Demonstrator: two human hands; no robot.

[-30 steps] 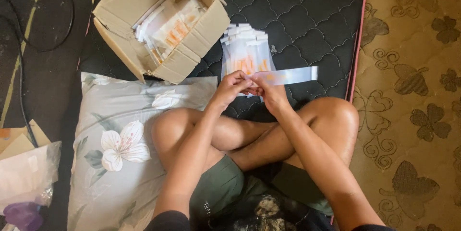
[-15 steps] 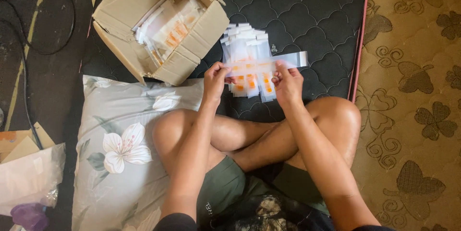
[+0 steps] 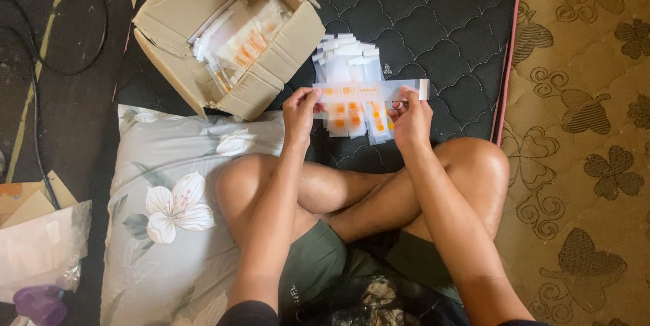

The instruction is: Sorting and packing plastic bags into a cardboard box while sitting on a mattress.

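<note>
Box (image 3: 230, 35) left of packet pile (image 3: 352, 89)

The cardboard box (image 3: 230, 35) is plain tan-brown. Inside it lie clear sleeves (image 3: 237, 38) with white tops and small orange patches. Just right of the box, the heap of sleeves (image 3: 352, 85) shows the same white and orange, as does the clear strip (image 3: 371, 90), which ends in a grey band. Under the box spreads a black quilted mattress (image 3: 433, 8) with a scalloped pattern and pink piping. Below the box, a grey pillow (image 3: 169, 231) bears white flowers. Far right of the box, a tan rug (image 3: 582, 163) carries brown butterflies.
</note>
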